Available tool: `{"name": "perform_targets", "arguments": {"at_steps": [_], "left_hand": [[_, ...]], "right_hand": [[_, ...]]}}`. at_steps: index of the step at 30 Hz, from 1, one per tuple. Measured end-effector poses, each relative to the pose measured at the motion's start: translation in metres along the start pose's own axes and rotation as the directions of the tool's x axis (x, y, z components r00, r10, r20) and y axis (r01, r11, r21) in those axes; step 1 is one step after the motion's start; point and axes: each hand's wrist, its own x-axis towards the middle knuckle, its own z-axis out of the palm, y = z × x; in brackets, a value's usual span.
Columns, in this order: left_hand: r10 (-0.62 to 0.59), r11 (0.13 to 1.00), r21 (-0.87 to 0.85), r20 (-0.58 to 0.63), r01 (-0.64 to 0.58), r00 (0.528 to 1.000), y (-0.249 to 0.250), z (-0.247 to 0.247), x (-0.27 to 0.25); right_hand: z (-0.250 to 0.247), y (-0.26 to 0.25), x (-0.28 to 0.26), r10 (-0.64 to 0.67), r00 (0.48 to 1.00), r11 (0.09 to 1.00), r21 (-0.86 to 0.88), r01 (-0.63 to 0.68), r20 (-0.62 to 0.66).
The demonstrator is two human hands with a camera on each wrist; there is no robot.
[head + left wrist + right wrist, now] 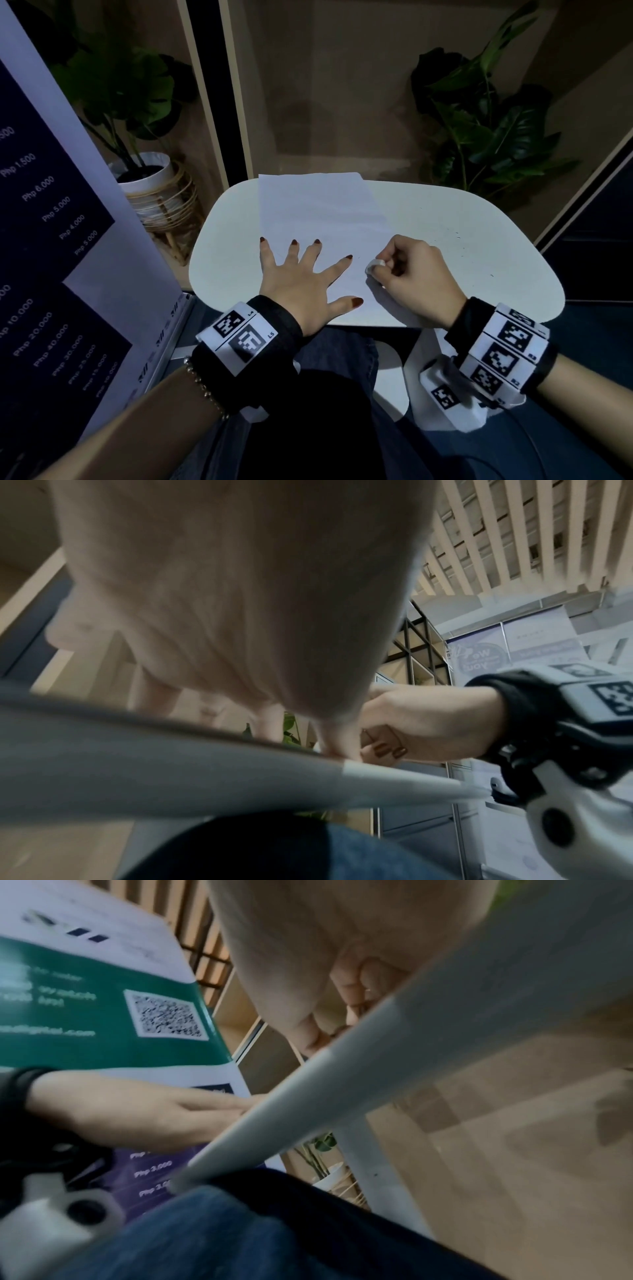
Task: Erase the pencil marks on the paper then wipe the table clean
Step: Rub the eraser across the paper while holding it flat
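A white sheet of paper [318, 212] lies on the small white table [462, 212], its far edge hanging past the table's back rim. My left hand [301, 274] rests flat on the paper's near part with the fingers spread wide. Just to its right, my right hand [411, 274] pinches a small white eraser [375, 265] whose tip is down at the paper's right edge. Any pencil marks on the sheet are too faint to make out. In the left wrist view the left palm [240, 588] fills the top and the right hand [411, 723] sits curled beyond the table edge [171, 764].
Tiny dark specks [459, 236] dot the table to the right of the paper. A potted plant in a rattan stand [154, 185] is at the left, a leafy plant [486, 130] at the right, and a price banner [51, 240] close on the left. My lap [342, 359] is under the near edge.
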Motion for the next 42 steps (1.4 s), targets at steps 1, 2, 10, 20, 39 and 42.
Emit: {"name": "perform_targets", "arguments": {"at_steps": [1, 2, 10, 20, 39, 42], "left_hand": [[0.001, 1.000, 0.003, 0.000, -0.001, 1.000, 0.000, 0.000, 0.000], [0.001, 1.000, 0.002, -0.001, -0.001, 1.000, 0.000, 0.000, -0.001], [-0.002, 1.000, -0.002, 0.006, 0.002, 1.000, 0.000, 0.001, -0.001], [-0.018, 1.000, -0.024, 0.030, 0.019, 0.999, 0.001, 0.001, -0.002], [-0.018, 0.999, -0.046, 0.075, 0.021, 0.997, -0.001, 0.001, -0.002], [-0.018, 0.998, -0.054, 0.080, 0.023, 0.997, -0.002, 0.001, -0.001]], "right_hand": [[0.004, -0.002, -0.002, -0.009, 1.000, 1.000, 0.011, 0.009, 0.013], [0.006, -0.003, -0.003, -0.020, 0.999, 1.000, 0.019, 0.020, 0.034], [0.001, -0.001, -0.001, -0.016, 1.000, 1.000, 0.006, 0.016, 0.010], [0.005, -0.002, 0.002, -0.054, 0.997, 0.997, 0.058, 0.051, 0.055], [0.008, -0.007, -0.001, -0.121, 0.978, 0.989, 0.107, 0.104, 0.169], [0.000, 0.001, 0.009, -0.112, 0.985, 0.993, 0.054, 0.106, 0.132]]}}
